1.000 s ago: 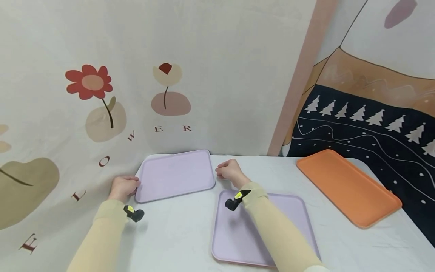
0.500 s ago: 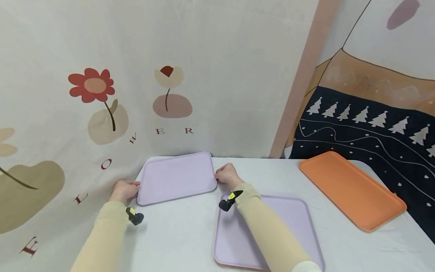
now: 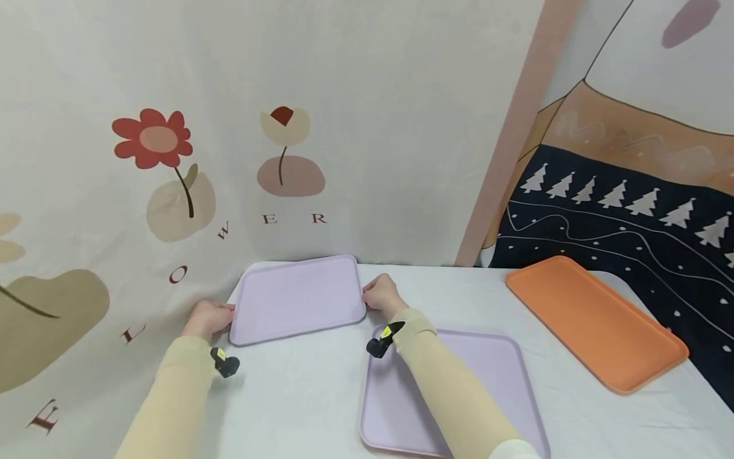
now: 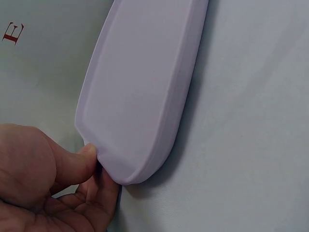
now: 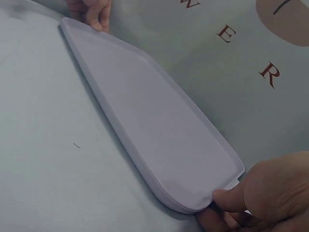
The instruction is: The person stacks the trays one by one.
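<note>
A lilac rectangular tray [image 3: 301,298] with a low raised rim lies on the white table, near the wall. My left hand [image 3: 208,319] pinches its left short edge; in the left wrist view the thumb [image 4: 87,157] presses on the rim with fingers below. At the opposite short edge, my right hand [image 3: 384,296] pinches the rim, its thumb [image 5: 227,199] on top and the other fingers partly hidden underneath. Nothing lies in this tray. Under my right forearm is a second, larger-looking lilac tray [image 3: 493,376], partly covered by the sleeve.
An orange tray [image 3: 596,322] lies angled at the right side of the table [image 3: 287,395]. Behind stands a pale printed cloth [image 3: 390,159] with flowers and letters, hanging close to the far and left table edges. A dark cloth [image 3: 619,223] with tree shapes borders the right.
My right hand has moved slightly left and down and now grips the tray's right edge, where a small gap showed before. My left hand stays at the left edge.
</note>
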`<state>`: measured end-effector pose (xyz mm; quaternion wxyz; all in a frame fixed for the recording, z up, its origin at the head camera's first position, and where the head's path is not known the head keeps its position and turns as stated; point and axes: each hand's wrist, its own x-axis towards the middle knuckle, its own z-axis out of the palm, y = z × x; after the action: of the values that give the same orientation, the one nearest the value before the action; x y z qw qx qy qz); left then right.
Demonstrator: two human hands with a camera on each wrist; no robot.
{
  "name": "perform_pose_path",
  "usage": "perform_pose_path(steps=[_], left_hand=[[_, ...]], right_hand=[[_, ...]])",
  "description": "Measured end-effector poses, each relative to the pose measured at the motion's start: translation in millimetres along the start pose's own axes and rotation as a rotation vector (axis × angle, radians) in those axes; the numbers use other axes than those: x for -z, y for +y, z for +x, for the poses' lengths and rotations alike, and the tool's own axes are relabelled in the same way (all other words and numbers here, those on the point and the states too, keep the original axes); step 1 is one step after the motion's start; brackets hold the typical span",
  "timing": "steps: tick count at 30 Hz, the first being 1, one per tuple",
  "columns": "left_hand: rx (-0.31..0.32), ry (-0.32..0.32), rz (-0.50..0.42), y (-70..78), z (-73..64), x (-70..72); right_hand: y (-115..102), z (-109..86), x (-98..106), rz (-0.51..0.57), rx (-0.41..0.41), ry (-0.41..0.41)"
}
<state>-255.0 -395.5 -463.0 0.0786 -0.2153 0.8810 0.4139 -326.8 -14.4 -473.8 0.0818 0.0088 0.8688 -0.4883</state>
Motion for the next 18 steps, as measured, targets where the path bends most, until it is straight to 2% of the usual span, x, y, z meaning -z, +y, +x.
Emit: perform_pose_path(steps=[10,15,18], left_hand=[[-0.016,0.002,0.010,4.0,-0.6,-1.4],[0.024,0.017,-0.027,2.2,-2.0,-5.5],[0.019,0.030,-0.059,0.5,-2.7,-7.3]], right_hand=[[-2.3,0.1,1.6,-0.070,0.016,0.005],[-1.8,-2.3,-2.0,-0.071,0.029,-0.011],[-2.7,-3.8,-4.2,-0.059,0.040,0.004]])
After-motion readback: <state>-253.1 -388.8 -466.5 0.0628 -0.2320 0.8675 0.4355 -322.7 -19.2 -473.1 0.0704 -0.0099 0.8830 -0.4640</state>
